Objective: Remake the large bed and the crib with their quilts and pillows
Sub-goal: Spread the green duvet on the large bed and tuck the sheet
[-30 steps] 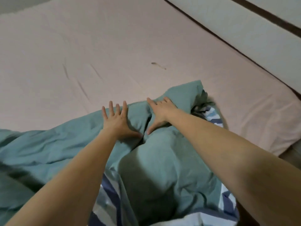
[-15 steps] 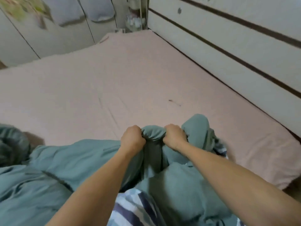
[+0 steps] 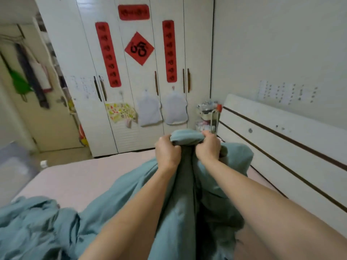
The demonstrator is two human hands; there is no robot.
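Note:
A teal quilt (image 3: 131,207) is bunched across the near part of the large bed, whose pale pink sheet (image 3: 75,177) shows beyond it. My left hand (image 3: 166,152) and my right hand (image 3: 208,147) grip the quilt's top edge side by side, fists closed around the fabric. They hold that edge raised above the mattress, and the cloth hangs down between my forearms. More of the quilt lies heaped at the lower left. No pillow or crib is in view.
A white headboard (image 3: 281,139) with dark stripes runs along the right. White wardrobe doors (image 3: 131,91) with red paper decorations stand past the bed's far edge. A small cluttered rack (image 3: 208,115) sits in the corner. An open door (image 3: 37,109) is at left.
My hands went from lying flat on the quilt to gripping its edge, then lifted it off the mattress. The view tilted up from the sheet to the wardrobe.

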